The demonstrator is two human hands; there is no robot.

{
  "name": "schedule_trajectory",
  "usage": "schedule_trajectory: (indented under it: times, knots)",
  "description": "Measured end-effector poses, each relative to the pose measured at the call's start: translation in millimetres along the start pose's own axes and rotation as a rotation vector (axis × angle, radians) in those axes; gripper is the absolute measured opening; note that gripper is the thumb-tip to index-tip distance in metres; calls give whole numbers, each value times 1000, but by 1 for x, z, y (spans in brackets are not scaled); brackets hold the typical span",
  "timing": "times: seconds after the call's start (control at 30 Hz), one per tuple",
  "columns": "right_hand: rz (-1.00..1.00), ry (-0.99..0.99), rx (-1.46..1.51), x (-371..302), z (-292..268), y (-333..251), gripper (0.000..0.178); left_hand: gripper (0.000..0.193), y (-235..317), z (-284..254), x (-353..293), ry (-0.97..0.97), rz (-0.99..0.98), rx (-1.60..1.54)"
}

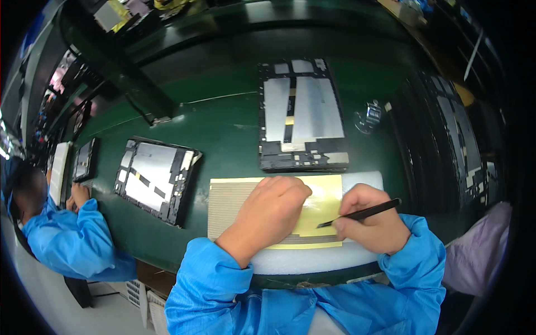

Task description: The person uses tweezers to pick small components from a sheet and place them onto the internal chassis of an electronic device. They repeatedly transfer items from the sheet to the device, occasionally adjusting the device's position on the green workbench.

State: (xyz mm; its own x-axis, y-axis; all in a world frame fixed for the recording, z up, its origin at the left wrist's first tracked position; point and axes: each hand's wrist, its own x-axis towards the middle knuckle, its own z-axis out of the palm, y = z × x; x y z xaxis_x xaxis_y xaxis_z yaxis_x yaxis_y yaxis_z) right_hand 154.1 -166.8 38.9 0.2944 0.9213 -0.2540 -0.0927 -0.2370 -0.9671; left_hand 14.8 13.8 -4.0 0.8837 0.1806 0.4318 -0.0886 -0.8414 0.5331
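Note:
Black tweezers (368,212) are gripped in my right hand (379,223), their tips pointing left over a yellow backing sheet (324,206). Thin grey-brown strips (226,206) in rows cover the left part and the lower edge of this sheet; its right part is bare yellow. My left hand (271,215) rests on the middle of the sheet, fingers curled inward. Its fingertips are hidden, so whatever they may hold does not show. Beneath the sheet lies a white foam pad (318,262), sticking out at the front and right.
Beyond the sheet lies a stack of black-framed silver panels (318,106); another panel (151,178) lies left. Clear plastic (368,116) sits near a tall stack of dark panels (458,134) at right. A co-worker in a blue sleeve (72,240) works at far left. A green post (117,61) rises behind.

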Motion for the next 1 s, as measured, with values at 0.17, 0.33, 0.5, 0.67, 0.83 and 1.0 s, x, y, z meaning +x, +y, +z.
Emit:
schedule_trajectory:
  times: [0.17, 0.33, 0.5, 0.67, 0.83, 1.0]
  knots:
    - [-63, -69, -128, 9, 15, 2, 13, 22, 0, 0, 1, 23, -15, -46]
    - [-80, -43, -195, 19, 22, 3, 13, 25, -2, 1, 1, 22, -14, -29]
    - [-93, -57, -248, 19, 23, 6, 13, 27, -1, 0, 1, 20, -16, -37]
    - [-90, -72, -244, 20, 25, 10, 15, 28, -2, 2, 1, 22, -9, -29]
    - [-130, 48, -138, 20, 15, 10, 15, 27, -4, -1, 2, -21, -19, -50]
    - [-346, 278, 54, 51, -6, -17, 17, 23, -2, 1, 4, 48, 14, -18]
